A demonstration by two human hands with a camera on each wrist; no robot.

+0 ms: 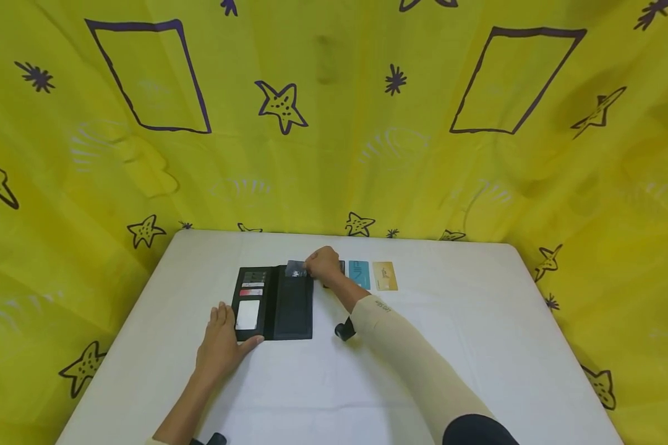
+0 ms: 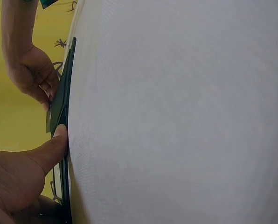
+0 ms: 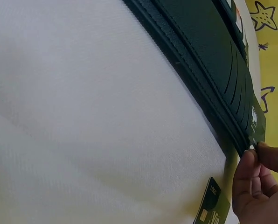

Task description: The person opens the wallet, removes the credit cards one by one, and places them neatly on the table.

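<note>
A black wallet (image 1: 294,309) lies unfolded on the white table, with cards and a white panel in its left half. My left hand (image 1: 221,346) rests at its lower left corner, fingers along the left side, thumb on the bottom edge; the left wrist view shows that thumb (image 2: 52,147) touching the edge. With my right hand (image 1: 325,266) I pinch a dark card (image 1: 295,269) at the top of the right half. In the right wrist view, thumb and fingers grip the card's corner (image 3: 258,123) beside the slots, part of it lying inside the wallet.
To the right of the wallet lie a dark card (image 3: 213,203), partly behind my right hand in the head view, a blue card (image 1: 359,274) and a gold card (image 1: 386,276). A yellow patterned curtain (image 1: 334,154) hangs behind the table (image 1: 451,296).
</note>
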